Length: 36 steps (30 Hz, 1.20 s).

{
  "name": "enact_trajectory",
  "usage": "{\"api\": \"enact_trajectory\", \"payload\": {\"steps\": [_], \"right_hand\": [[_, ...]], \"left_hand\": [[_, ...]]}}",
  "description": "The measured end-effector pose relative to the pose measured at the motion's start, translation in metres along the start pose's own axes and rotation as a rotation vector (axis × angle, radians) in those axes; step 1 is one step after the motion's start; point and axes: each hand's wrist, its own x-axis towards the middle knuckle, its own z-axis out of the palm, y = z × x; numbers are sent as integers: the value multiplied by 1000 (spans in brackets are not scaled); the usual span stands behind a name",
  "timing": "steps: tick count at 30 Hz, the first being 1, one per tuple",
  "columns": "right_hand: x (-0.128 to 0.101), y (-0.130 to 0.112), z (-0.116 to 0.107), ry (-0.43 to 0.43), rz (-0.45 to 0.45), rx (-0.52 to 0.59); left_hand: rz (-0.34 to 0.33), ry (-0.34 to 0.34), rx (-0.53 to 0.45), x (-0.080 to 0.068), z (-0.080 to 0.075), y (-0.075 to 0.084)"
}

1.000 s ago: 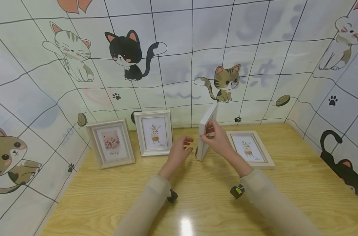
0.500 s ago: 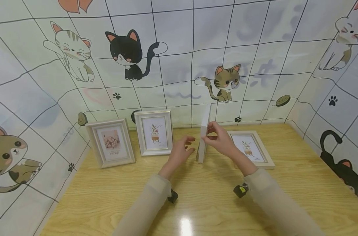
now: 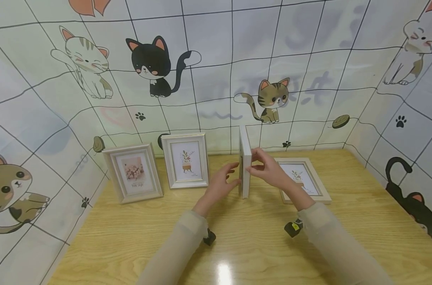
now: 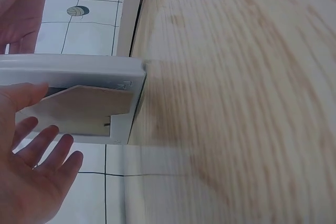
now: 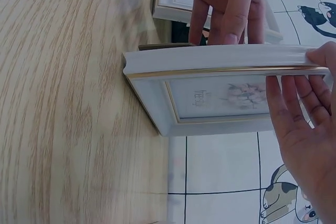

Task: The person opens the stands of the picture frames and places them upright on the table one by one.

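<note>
You work at a light wooden table closed in by white tiled walls printed with cartoon cats, where two white picture frames stand at the back left and a third one lies flat at the right. Near the table's middle a white rectangular picture frame with a thin gold inner line stands upright on its edge, edge-on to you, flower print on its front and brown cardboard stand on its back. Your right hand grips its edge with curled fingers, while your left hand rests straight, relaxed fingers against its other face.

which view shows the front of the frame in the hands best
The right wrist view: the held frame shows its glass, flower print and gold trim. The left wrist view shows only its back stand; the head view sees it edge-on.
</note>
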Motion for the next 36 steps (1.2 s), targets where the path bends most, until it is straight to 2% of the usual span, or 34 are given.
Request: {"api": "enact_trajectory", "payload": {"steps": [12,18,36], "right_hand": [[-1,3,-1,-12,-8,18],[-2,2,0,-6,15,29],[-1,5,0,-20,6,38]], "left_hand": [[71,-8,0,0,-1,6],[72,-10,1,0,0,8],[55,21,44,8,7,1]]}}
